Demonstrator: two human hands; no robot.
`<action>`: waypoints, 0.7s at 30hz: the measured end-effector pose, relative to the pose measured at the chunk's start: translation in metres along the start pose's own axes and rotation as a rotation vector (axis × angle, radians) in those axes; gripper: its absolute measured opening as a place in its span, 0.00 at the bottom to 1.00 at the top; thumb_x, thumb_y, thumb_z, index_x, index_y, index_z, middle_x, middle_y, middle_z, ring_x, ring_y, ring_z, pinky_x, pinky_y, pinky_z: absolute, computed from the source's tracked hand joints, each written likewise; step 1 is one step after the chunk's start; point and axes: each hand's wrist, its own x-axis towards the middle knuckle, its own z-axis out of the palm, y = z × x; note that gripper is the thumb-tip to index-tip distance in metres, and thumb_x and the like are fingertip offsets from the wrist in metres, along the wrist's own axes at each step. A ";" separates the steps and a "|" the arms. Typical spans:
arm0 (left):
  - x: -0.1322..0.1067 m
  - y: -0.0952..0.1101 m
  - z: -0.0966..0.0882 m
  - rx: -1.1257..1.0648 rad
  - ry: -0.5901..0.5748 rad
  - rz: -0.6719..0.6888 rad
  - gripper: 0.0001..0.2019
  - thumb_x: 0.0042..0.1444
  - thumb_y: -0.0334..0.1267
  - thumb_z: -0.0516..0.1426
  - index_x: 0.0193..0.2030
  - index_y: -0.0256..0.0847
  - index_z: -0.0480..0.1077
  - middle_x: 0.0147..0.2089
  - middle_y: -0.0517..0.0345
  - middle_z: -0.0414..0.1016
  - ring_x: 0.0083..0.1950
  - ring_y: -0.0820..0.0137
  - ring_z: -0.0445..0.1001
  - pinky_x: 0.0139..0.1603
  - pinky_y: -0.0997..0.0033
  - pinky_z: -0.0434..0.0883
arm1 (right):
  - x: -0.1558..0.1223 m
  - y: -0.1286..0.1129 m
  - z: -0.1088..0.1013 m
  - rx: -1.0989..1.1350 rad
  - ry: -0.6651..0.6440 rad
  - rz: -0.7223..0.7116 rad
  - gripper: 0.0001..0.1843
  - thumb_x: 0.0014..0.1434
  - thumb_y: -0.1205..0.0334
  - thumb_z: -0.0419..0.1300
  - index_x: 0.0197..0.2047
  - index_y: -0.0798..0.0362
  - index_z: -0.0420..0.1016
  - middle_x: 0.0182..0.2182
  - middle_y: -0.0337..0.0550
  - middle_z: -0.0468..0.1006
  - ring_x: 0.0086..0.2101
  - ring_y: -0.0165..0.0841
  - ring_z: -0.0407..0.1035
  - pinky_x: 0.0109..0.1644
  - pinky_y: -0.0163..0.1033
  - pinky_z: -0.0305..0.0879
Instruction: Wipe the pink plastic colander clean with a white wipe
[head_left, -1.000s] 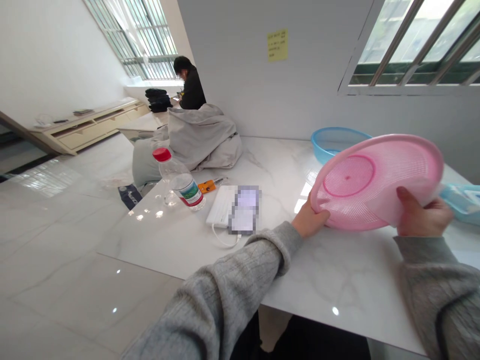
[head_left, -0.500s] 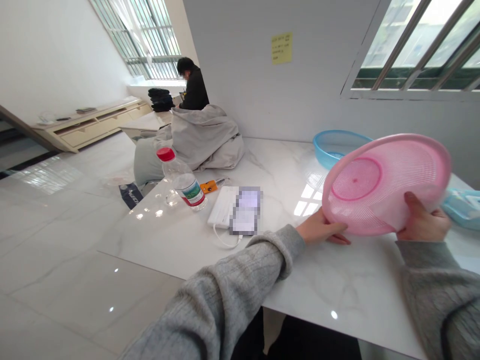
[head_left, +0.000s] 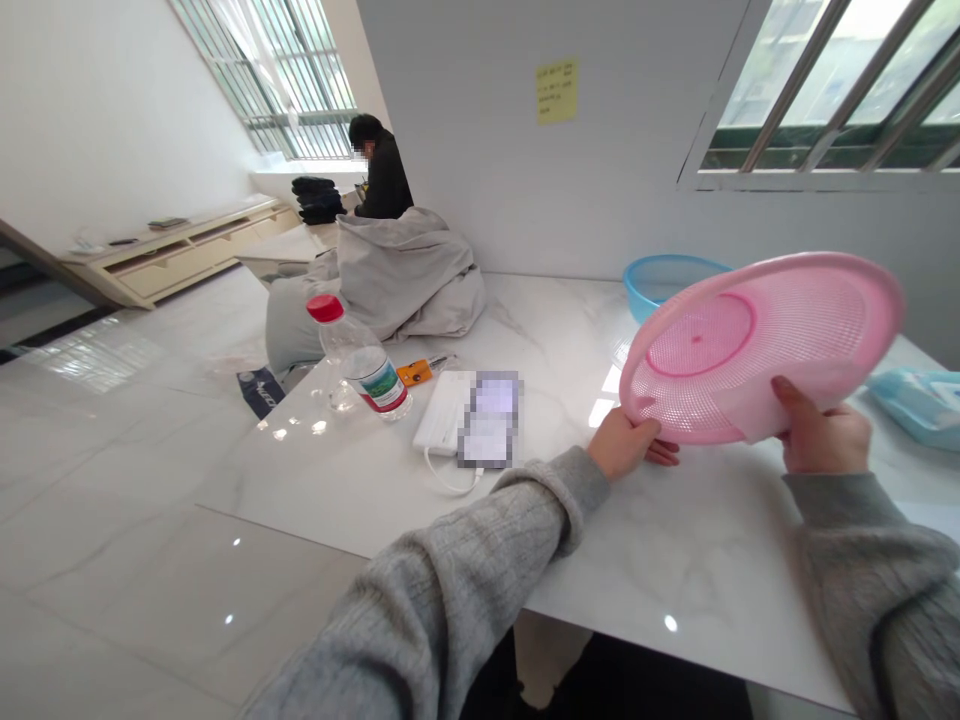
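A round pink plastic mesh basket (head_left: 802, 310) is held tilted above the table, its inside facing me. My left hand (head_left: 626, 445) grips its lower left rim, thumb on the near side and the other fingers behind. At the lower right, my right hand (head_left: 821, 430) pinches a thin, pale wipe (head_left: 757, 400) against the basket's inner wall and rim, thumb inside. The fingers behind the rim are partly hidden. Behind the pink basket stands a blue plastic basket (head_left: 656, 285), partly covered by it.
A light-blue soft pack (head_left: 919, 405) lies right of my right hand. Left on the marble-look table (head_left: 570, 330) are a clear red-capped bottle (head_left: 367, 365), an orange item (head_left: 416, 373), a white power bank (head_left: 442, 415) and a phone (head_left: 489, 420). A person (head_left: 386, 175) sits beyond grey fabric (head_left: 412, 270).
The pink basket has shifted slightly left and up, with both hands on it. My right hand and the wipe have slid left along its lower edge.
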 end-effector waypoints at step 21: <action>0.004 0.003 -0.015 0.203 0.048 0.177 0.13 0.65 0.31 0.56 0.55 0.32 0.74 0.36 0.55 0.80 0.30 0.71 0.82 0.35 0.69 0.82 | 0.029 -0.005 -0.025 -0.413 -0.482 0.133 0.24 0.41 0.52 0.84 0.29 0.59 0.79 0.22 0.42 0.73 0.24 0.33 0.68 0.21 0.41 0.78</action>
